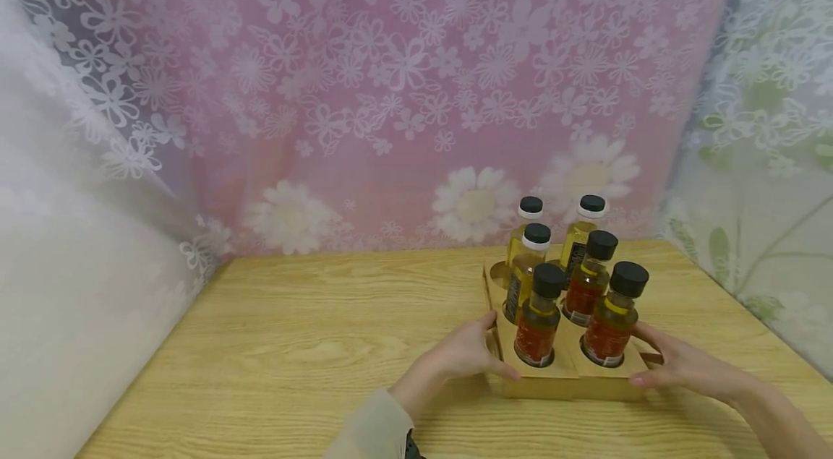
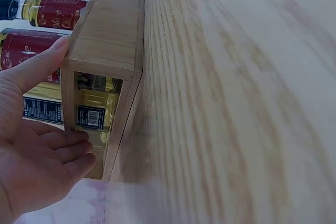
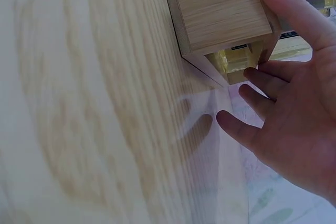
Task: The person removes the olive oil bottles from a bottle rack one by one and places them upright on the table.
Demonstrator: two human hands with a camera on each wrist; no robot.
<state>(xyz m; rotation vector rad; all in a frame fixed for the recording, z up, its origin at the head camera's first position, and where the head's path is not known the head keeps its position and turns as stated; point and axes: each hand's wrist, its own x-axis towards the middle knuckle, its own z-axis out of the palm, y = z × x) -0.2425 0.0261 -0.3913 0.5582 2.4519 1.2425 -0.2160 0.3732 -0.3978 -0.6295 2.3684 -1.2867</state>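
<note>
Steadying wooden rack (image 1: 540, 389) near right edge of tabletop (image 1: 273, 329): your left hand (image 1: 460, 354), right hand (image 1: 691, 366) half-curled, gripping opposite sides. Likely heavy, stiff; bottles (image 1: 608, 336) probably breakable. Best hold: lower sides.

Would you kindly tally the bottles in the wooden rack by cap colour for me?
Bottles with black caps: 3
Bottles with dark green caps: 3
Total: 6 bottles in the wooden rack
</note>
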